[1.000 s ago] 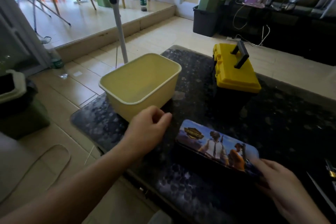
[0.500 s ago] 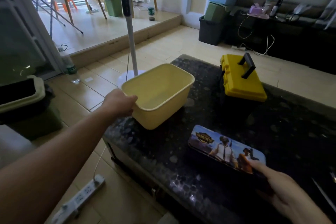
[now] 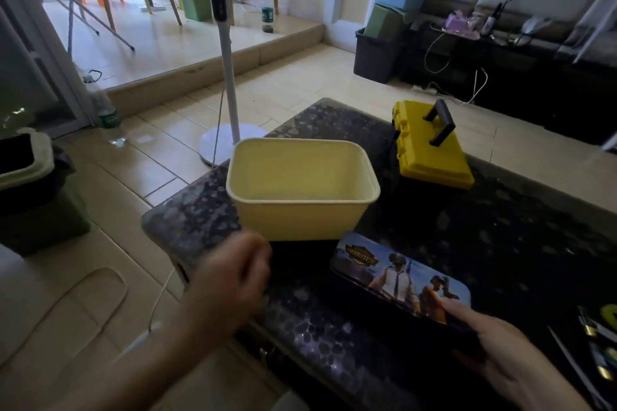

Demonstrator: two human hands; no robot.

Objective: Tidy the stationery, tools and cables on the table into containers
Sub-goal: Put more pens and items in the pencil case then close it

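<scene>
Nothing fully legible. On the lid of the pencil case [image 3: 394,272], near right on the table, a yellow badge emblem [image 3: 362,256] at the far-left end, lettering too blurred to read. On the far bottle [image 3: 267,12] and the left bottle [image 3: 107,117], green labels, wording too small to make out.

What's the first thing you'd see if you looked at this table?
The big pale yellow tub stands out first, open-topped near the left end of the dark speckled table. Behind it to the right sits a bright yellow toolbox with a black handle. In front lies a pencil case with a colourful picture, its near end held by the right hand.
</scene>
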